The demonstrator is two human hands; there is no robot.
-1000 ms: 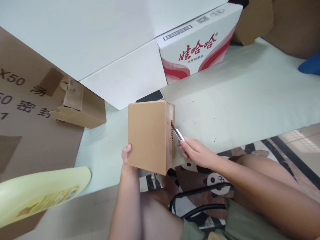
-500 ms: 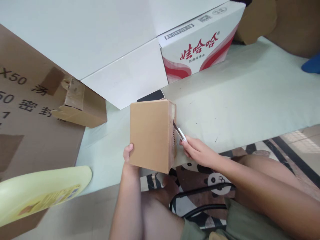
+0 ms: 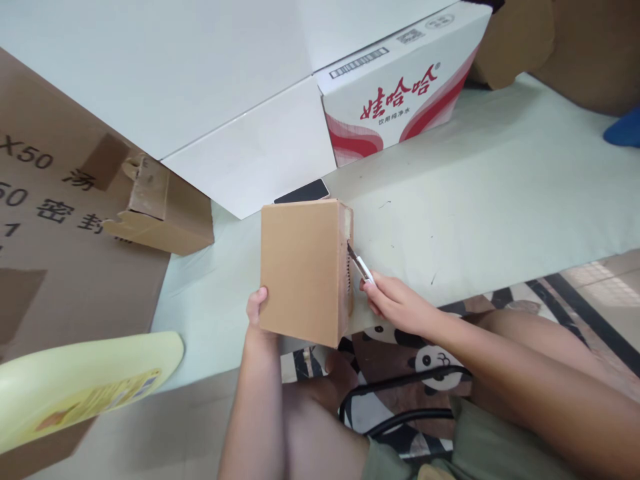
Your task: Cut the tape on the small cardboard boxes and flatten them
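A small brown cardboard box (image 3: 300, 270) is held tilted above the near edge of the pale cloth surface. My left hand (image 3: 257, 310) grips its lower left side, with the thumb on the front face and the other fingers hidden behind. Between the fingers of my right hand (image 3: 393, 300) is a white utility knife (image 3: 364, 268). The blade tip touches the box's taped right side, close to a jagged dark strip there. A dark phone-like slab (image 3: 303, 192) lies behind the box, partly covered by it.
Behind stands a white carton with red lettering (image 3: 400, 100) beside large white panels (image 3: 255, 147). On the left are an open brown box (image 3: 175, 217), a big printed carton (image 3: 60, 233) and a pale yellow bottle (image 3: 95, 380). Something blue (image 3: 623, 130) shows at far right.
Almost nothing differs. The box and the knife have shifted very slightly to the right, with the blade tip still at the same spot on the taped side.
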